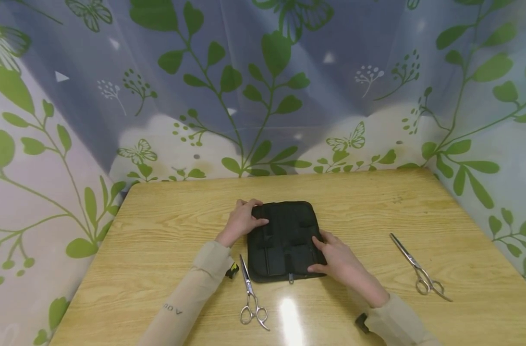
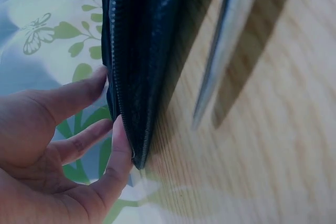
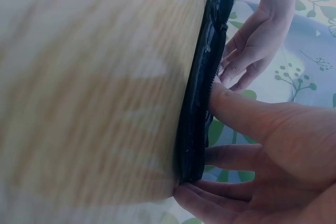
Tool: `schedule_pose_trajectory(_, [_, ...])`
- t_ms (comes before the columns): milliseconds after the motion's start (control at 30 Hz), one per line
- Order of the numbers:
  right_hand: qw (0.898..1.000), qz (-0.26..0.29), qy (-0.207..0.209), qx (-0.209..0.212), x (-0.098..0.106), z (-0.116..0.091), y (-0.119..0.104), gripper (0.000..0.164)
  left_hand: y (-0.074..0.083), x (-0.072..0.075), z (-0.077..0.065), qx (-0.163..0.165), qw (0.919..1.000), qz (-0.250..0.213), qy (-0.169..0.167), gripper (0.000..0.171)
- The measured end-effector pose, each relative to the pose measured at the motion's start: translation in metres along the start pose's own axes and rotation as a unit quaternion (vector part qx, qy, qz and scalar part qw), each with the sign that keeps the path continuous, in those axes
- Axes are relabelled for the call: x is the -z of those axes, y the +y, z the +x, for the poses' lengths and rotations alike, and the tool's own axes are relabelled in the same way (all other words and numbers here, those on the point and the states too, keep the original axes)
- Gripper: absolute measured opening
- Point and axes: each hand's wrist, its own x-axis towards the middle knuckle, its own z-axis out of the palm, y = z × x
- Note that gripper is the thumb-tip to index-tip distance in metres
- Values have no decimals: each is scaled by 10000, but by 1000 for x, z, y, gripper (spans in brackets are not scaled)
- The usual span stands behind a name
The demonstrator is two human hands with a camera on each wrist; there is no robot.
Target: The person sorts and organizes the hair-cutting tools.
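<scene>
A black zip case (image 1: 284, 235) lies flat on the table, its dark pockets and straps facing up and a zip pull (image 1: 291, 278) at its near edge. My left hand (image 1: 240, 222) holds its far left corner, thumb on the top face and fingers along the edge. At the near right corner, my right hand (image 1: 338, 259) grips the side with thumb on top. In the right wrist view, the right fingers (image 3: 226, 198) touch the case's end. Metal scissors (image 1: 248, 287) lie close to the case's left side, below my left hand.
A second pair of metal scissors (image 1: 415, 265) lies to the right, apart from the case. The wooden table (image 1: 180, 206) meets a leaf-patterned curtain (image 1: 254, 105) at the back, which also hangs on both sides. Dark wrist straps show at both sleeves.
</scene>
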Motion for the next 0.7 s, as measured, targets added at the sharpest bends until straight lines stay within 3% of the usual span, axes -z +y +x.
schedule_pose_trajectory(700, [10000,56,54,49,0,-2,0,79,0,1,-4,-101,9998,100,-156,55])
